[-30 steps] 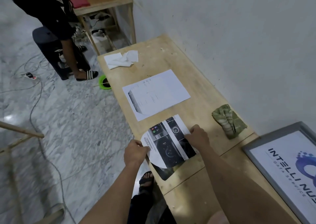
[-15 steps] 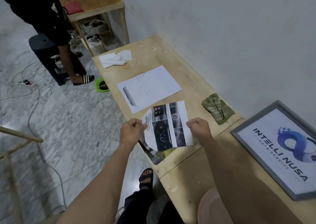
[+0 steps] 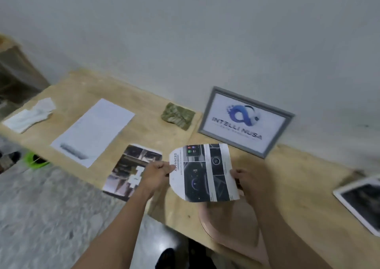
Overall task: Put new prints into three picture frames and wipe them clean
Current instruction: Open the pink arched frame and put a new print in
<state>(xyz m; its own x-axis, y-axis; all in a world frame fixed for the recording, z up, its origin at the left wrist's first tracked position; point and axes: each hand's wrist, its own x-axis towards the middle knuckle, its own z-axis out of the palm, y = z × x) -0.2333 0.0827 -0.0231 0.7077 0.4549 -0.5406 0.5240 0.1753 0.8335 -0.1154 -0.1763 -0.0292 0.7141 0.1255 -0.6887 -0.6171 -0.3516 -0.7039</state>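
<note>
I hold a cut print (image 3: 205, 172) of car-dashboard pictures, with one rounded side, above the wooden table (image 3: 287, 186). My left hand (image 3: 155, 175) pinches its left edge and my right hand (image 3: 245, 181) grips its right edge. Under the print lies a pinkish rounded frame (image 3: 218, 225), partly hidden by my right arm. A grey frame (image 3: 245, 121) with a blue logo print leans against the wall behind. A white frame (image 3: 359, 201) with a dark picture lies at the right edge. A green cloth (image 3: 177, 115) sits by the wall.
A dark photo print (image 3: 127, 170) lies at the table's front edge, left of my hands. Farther left are a white sheet (image 3: 92, 133) and crumpled white paper (image 3: 28, 115). A green ring-shaped object (image 3: 36, 159) lies on the marble floor. The view is blurred.
My view has swung to the right. Both hands have lifted the cut print off the dark photo print and carried it right, over the pinkish rounded frame.
</note>
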